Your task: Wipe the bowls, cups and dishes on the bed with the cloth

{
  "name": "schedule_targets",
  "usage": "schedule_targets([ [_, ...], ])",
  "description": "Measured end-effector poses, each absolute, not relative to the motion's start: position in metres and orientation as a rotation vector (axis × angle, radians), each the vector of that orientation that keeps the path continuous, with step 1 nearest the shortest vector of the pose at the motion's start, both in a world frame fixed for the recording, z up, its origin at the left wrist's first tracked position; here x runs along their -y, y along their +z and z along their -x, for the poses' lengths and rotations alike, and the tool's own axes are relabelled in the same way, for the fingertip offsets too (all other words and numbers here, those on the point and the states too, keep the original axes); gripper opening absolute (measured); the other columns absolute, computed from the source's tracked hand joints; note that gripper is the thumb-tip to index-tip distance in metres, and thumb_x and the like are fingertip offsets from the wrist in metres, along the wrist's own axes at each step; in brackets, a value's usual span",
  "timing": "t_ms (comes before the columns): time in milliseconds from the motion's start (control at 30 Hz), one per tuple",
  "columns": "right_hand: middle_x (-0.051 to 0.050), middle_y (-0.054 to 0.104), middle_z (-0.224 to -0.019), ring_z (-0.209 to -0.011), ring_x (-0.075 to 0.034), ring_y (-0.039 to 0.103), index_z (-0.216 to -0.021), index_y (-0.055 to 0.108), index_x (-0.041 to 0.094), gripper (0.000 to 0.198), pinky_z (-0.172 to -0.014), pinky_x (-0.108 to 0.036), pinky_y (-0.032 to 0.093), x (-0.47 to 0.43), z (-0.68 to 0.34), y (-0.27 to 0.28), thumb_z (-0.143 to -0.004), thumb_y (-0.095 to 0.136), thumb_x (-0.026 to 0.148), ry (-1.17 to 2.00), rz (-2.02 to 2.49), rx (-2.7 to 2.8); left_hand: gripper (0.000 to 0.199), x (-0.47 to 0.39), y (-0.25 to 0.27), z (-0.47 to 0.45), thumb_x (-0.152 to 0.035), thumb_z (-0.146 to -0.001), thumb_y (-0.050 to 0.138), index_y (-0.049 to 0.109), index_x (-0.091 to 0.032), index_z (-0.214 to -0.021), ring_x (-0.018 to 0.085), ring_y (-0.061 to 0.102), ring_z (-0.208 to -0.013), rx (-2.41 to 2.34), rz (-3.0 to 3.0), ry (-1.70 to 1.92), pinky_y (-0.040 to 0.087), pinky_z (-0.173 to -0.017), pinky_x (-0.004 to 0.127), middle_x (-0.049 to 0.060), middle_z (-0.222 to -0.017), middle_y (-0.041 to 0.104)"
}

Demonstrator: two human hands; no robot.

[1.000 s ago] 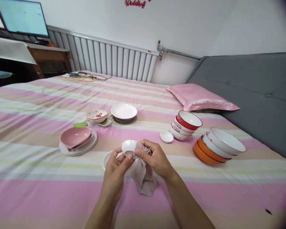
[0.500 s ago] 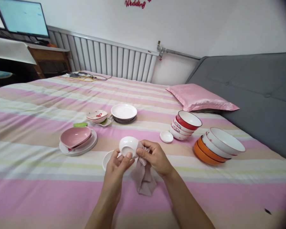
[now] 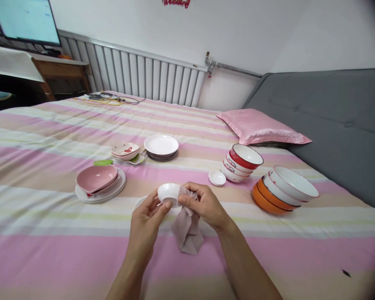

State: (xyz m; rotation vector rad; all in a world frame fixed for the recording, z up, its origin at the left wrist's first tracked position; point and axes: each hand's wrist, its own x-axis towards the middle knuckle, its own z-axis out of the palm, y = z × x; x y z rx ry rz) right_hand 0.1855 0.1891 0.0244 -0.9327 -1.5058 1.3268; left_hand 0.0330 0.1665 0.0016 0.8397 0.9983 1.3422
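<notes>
A small white bowl (image 3: pixel 169 191) is held up, tilted, between my two hands. My left hand (image 3: pixel 148 210) is closed on its left side, the thumb at the base. With my right hand (image 3: pixel 203 204) I pinch a greyish-pink cloth (image 3: pixel 187 233) over the bowl's right rim; part of the cloth hangs below. Behind my left hand a white dish (image 3: pixel 139 203) on the bed is mostly hidden. Beyond my right hand lie small white saucers (image 3: pixel 217 178).
On the striped bed stand a pink heart-like bowl (image 3: pixel 96 178) on white plates, patterned dishes (image 3: pixel 126 150), a stack of plates (image 3: pixel 161 144), red-and-white bowls (image 3: pixel 246 156) and orange and white bowls (image 3: pixel 270 198). A pink pillow (image 3: pixel 262 127) and cables (image 3: pixel 109 98) lie farther back.
The bowl has tipped a little and sunk slightly, with my left hand shifted around its side. My right hand keeps the cloth on the rim. The view has moved slightly.
</notes>
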Motion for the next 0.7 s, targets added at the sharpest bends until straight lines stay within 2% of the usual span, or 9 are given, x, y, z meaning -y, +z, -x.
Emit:
schedule_targets([
  [100, 0.003, 0.05, -0.066, -0.058, -0.009, 0.042, -0.081, 0.062, 0.016, 0.026, -0.054, -0.02, 0.035, -0.188, -0.182, 0.025, -0.074, 0.068, 0.041, 1.295, 0.91, 1.509, 0.035, -0.167, 0.0, -0.037, -0.029, -0.066, 0.075, 0.062, -0.019, -0.097, 0.016, 0.066, -0.084, -0.87, -0.682, 1.36, 0.049, -0.08, 0.025, 0.001, -0.082, 0.071],
  [200, 0.0, 0.057, -0.073, -0.065, -0.012, 0.048, -0.082, 0.065, 0.017, 0.026, -0.06, -0.023, 0.039, -0.189, -0.177, 0.021, -0.075, 0.066, 0.042, 1.196, 0.909, 1.537, 0.029, -0.167, -0.001, -0.04, -0.03, -0.069, 0.073, 0.06, -0.019, -0.093, 0.013, 0.066, -0.078, -0.786, -0.584, 1.347, 0.051, -0.077, 0.023, 0.001, -0.084, 0.069],
  [300, -0.002, 0.059, -0.079, -0.074, -0.015, 0.051, -0.081, 0.067, 0.018, 0.025, -0.068, -0.025, 0.041, -0.191, -0.173, 0.015, -0.076, 0.065, 0.043, 1.062, 0.931, 1.56, 0.025, -0.166, -0.002, -0.044, -0.035, -0.07, 0.071, 0.06, -0.017, -0.084, 0.014, 0.066, -0.076, -0.767, -0.553, 1.34, 0.052, -0.074, 0.025, 0.002, -0.081, 0.069],
  [400, -0.002, 0.058, -0.076, -0.075, -0.015, 0.051, -0.079, 0.066, 0.018, 0.026, -0.07, -0.025, 0.041, -0.193, -0.17, 0.011, -0.076, 0.064, 0.044, 1.047, 0.959, 1.567, 0.026, -0.163, -0.001, -0.048, -0.038, -0.069, 0.071, 0.061, -0.016, -0.08, 0.018, 0.067, -0.082, -0.809, -0.581, 1.33, 0.052, -0.076, 0.029, 0.005, -0.083, 0.07],
  [567, 0.001, 0.052, -0.069, -0.062, -0.011, 0.045, -0.078, 0.062, 0.017, 0.028, -0.058, -0.022, 0.038, -0.193, -0.177, 0.015, -0.075, 0.065, 0.044, 1.25, 0.906, 1.481, 0.038, -0.161, 0.006, -0.045, -0.04, -0.066, 0.073, 0.064, -0.015, -0.094, 0.024, 0.065, -0.093, -0.975, -0.694, 1.318, 0.051, -0.079, 0.033, 0.01, -0.096, 0.07],
  [700, 0.003, 0.047, -0.063, -0.053, -0.007, 0.038, -0.079, 0.06, 0.015, 0.029, -0.049, -0.019, 0.031, -0.193, -0.188, 0.019, -0.075, 0.066, 0.043, 1.367, 0.879, 1.463, 0.052, -0.165, 0.007, -0.032, -0.034, -0.065, 0.075, 0.059, -0.019, -0.112, 0.024, 0.063, -0.099, -0.979, -0.776, 1.388, 0.049, -0.083, 0.032, 0.008, -0.1, 0.07],
])
